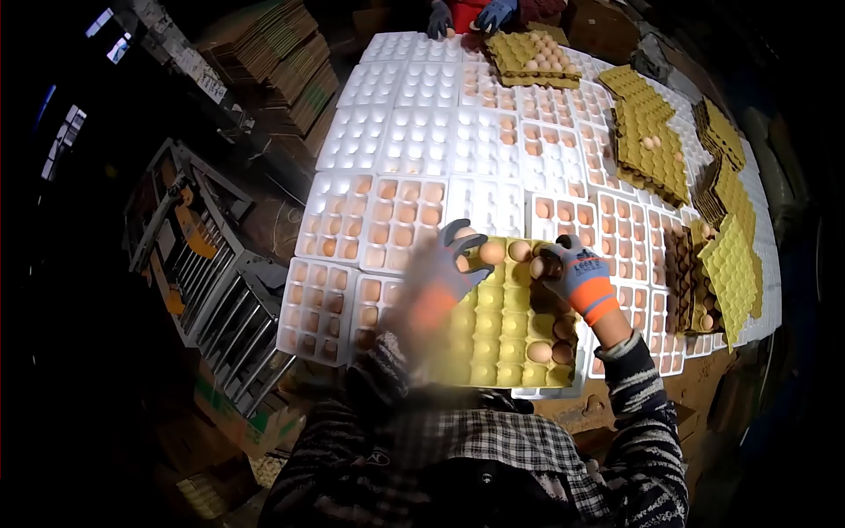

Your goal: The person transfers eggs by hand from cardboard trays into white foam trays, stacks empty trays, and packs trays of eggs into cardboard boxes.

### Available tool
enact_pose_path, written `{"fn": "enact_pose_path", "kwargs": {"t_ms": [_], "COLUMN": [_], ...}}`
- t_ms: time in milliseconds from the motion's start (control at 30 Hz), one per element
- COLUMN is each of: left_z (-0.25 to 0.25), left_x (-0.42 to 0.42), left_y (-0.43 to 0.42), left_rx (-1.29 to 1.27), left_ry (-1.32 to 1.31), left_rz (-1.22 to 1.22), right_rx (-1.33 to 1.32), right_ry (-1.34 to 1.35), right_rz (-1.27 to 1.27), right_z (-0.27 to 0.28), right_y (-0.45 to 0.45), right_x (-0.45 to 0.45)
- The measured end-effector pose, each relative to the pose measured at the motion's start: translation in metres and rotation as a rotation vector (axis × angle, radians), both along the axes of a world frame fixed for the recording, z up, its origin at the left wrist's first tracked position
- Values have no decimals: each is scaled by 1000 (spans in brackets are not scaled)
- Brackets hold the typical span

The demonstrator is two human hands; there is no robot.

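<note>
A yellow egg tray (497,330) lies in front of me with a few brown eggs along its far edge and right side. My left hand (458,267), in a grey and orange glove, is closed round an egg (463,238) at the tray's far left corner; its forearm is blurred. Beside its fingertips sits another egg (492,252). At the far right corner, my right hand (568,268), gloved the same way, has its fingers curled round an egg (540,267). Under and around the tray are white foam trays (352,273), several filled with eggs.
Stacked yellow trays (651,145) stand on the right and another stack (532,57) at the back. A co-worker's gloved hands (495,15) show at the far edge. Cardboard stacks (273,66) and a roller conveyor (224,290) are on the left.
</note>
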State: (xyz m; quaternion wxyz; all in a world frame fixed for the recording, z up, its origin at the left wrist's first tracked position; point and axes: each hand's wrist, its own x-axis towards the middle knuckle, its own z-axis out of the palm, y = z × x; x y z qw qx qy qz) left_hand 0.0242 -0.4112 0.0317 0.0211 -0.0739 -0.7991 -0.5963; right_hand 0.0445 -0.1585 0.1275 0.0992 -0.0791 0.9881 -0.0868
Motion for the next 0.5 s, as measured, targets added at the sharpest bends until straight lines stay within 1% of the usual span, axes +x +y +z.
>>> {"fn": "enact_pose_path", "kwargs": {"t_ms": [33,67,100,133,167,200,233,300,367,400,500], "left_z": [-2,-3,-13,-9,-20,-40,-61,-115,-128,-132,-130], "left_x": [-6,-13,-32,-40,-55,-72,-88,-116,-126,-132,-153], "left_y": [-25,-54,-98,-134,-173,-214,-256,-321,-337,-343,-342], "left_rx": [129,255,-158,-137,-122,-107,-138,91,-298,-492,-577], "left_ry": [8,20,299,238,252,266,188,-93,0,46,134], "left_rz": [56,109,186,324,375,424,418,394,429,444,559], "right_rx": [-15,-160,-307,-426,-475,-495,-514,-480,-368,-354,-298], "right_ry": [8,88,162,179,61,98,134,132,132,149,176], "right_rz": [-19,65,147,163,110,172,231,302,358,362,370], "right_z": [4,2,-1,-12,-14,-22,-33,-54,-73,-78,-97], "right_y": [-9,-19,-31,-50,-76,-103,-131,-194,-256,-285,-353], "right_x": [-9,-23,-37,-55,-73,-92,-111,-148,-179,-190,-224]}}
